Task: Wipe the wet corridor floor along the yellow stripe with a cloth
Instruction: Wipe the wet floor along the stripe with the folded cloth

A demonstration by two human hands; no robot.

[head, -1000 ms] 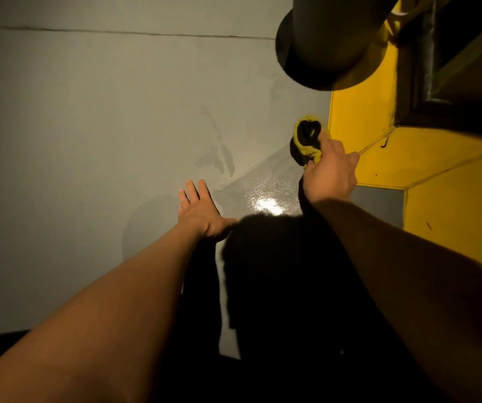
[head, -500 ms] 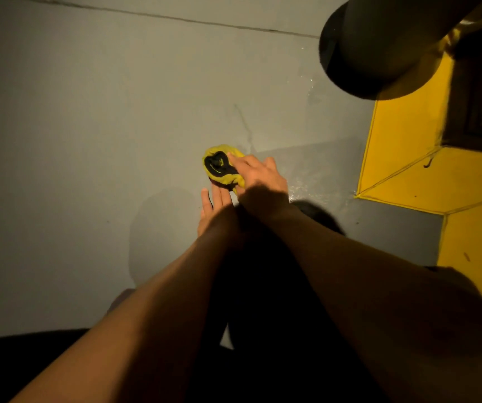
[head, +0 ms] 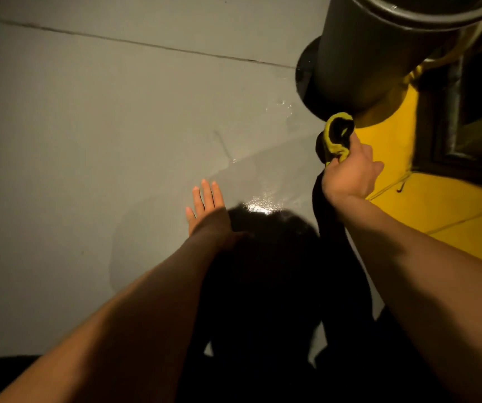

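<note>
Head view: right of centre, the right hand (head: 350,177) grips a bunched yellow cloth (head: 336,138) that juts above its knuckles, at the yellow stripe's (head: 391,141) edge. The left hand (head: 206,203) lies flat, fingers spread, on the grey floor (head: 117,126) at centre.

The cloth (head: 335,138) was a bunched yellow rag with dark folds, pressed where grey floor (head: 117,126) met the yellow stripe (head: 391,146). The floor beside the cloth gleamed wet, with a bright glare patch below and left of it and droplets above-left. The stripe ran from the cloth down toward the lower right.
</note>
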